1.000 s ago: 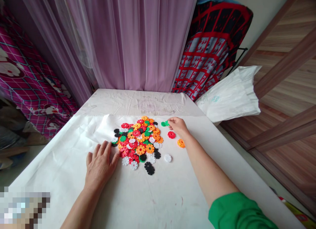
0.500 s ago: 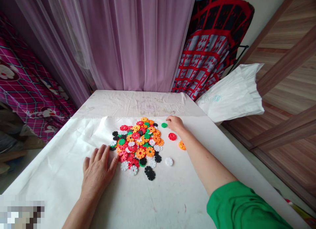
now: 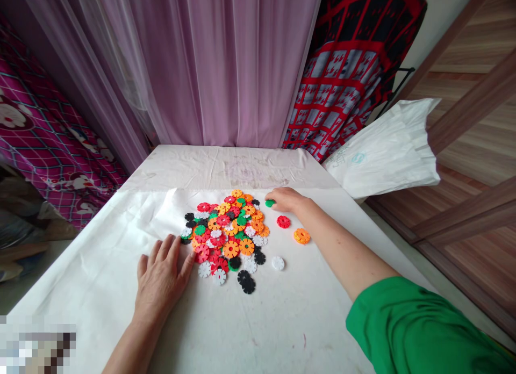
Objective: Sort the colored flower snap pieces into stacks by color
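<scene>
A heap of notched plastic discs (image 3: pixel 230 249) in red, orange, green, white and black lies on the white-covered table (image 3: pixel 282 331). My left hand (image 3: pixel 163 269) rests flat at the heap's left edge, fingers spread, thumb beside a red disc (image 3: pixel 202 253). Beyond the heap on the right, my right hand (image 3: pixel 288 199) has its fingers closed at a green disc (image 3: pixel 270 203), which they partly cover. Set apart nearer me are a red disc (image 3: pixel 283 222), an orange disc (image 3: pixel 302 236) and a white disc (image 3: pixel 278 263); the orange and white ones look stacked.
Two overlapping black discs (image 3: pixel 246 282) lie at the heap's near edge. A white paper-like bag (image 3: pixel 387 153) stands by the table's far right corner. Purple curtains (image 3: pixel 226 67) hang behind the table, and wooden doors (image 3: pixel 475 164) are on the right.
My right hand has moved slightly left onto the green disc, and its forearm no longer covers the orange one. My left hand stays in place. The view has shifted a little.
</scene>
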The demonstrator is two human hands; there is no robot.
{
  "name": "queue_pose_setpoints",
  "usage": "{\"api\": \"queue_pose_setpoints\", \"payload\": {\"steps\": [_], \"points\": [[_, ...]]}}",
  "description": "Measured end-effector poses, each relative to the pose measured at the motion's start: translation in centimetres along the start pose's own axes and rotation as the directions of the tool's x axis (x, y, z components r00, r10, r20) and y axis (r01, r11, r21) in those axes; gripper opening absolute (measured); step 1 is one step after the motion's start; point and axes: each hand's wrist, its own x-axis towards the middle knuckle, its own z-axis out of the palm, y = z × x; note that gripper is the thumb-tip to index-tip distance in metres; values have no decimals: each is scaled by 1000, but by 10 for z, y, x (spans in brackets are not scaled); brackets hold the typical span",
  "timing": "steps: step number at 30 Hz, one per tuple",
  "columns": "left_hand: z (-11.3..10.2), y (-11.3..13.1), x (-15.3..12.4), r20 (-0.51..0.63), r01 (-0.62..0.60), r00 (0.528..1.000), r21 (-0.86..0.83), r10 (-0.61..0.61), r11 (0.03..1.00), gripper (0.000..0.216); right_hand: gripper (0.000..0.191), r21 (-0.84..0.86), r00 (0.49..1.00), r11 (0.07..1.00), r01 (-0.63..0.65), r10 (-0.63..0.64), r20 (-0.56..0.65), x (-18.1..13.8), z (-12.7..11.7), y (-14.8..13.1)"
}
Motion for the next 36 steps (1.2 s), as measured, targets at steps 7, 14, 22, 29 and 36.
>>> {"api": "queue_pose_setpoints", "payload": {"steps": [7, 14, 22, 29, 36], "points": [[-2, 3, 0, 0, 1, 1000, -7, -1, 1000, 66, 46, -30, 998, 998, -54, 54, 12, -4, -5, -9], [-5, 6, 0, 18, 6, 1000, -32, -5, 999, 65, 28, 187, 965, 981, 44, 7, -261, -85, -2, -79], [-11, 15, -3, -109, 67, 991, -71, -74, 995, 61, 23, 301, 987, 951, -66, 107, -120, -173, 59, -159], [-5, 53, -53, -185, -379, 915, -100, 357, 920, 38, 18, 388, 938, 921, -42, 169, -302, -168, 89, -157], [0, 78, -57, -191, -443, 888, -113, 418, 889, 26, 23, 631, 825, 772, 78, 304, -475, -180, 115, -127]]}}
